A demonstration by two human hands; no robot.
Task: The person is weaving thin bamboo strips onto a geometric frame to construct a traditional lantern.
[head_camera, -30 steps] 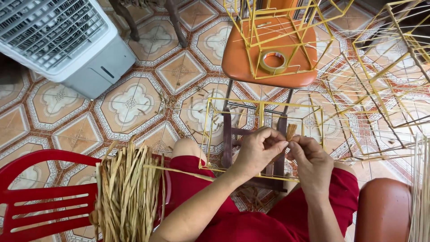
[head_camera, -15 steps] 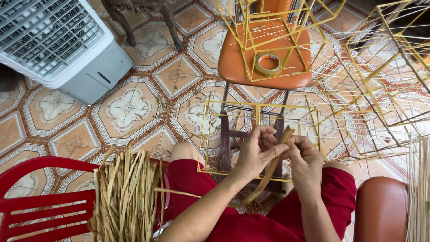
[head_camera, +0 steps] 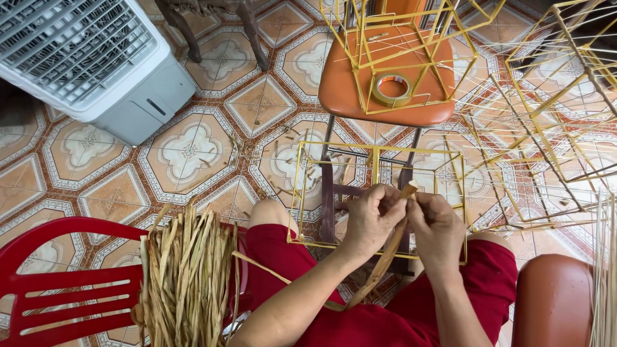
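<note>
Both hands, left hand [head_camera: 371, 218] and right hand [head_camera: 437, 228], are pinching a dried leaf strip [head_camera: 385, 257] closed-fingered against the yellow frame [head_camera: 302, 193] on the lap; pulling hard risks tearing it.

White air cooler [head_camera: 90, 61] beside orange chair [head_camera: 340, 90].

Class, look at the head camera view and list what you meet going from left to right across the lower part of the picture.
Red plastic chair → bundle of dried straw strips → left hand → right hand → brown rounded seat → thin pale sticks at the right edge.
</note>
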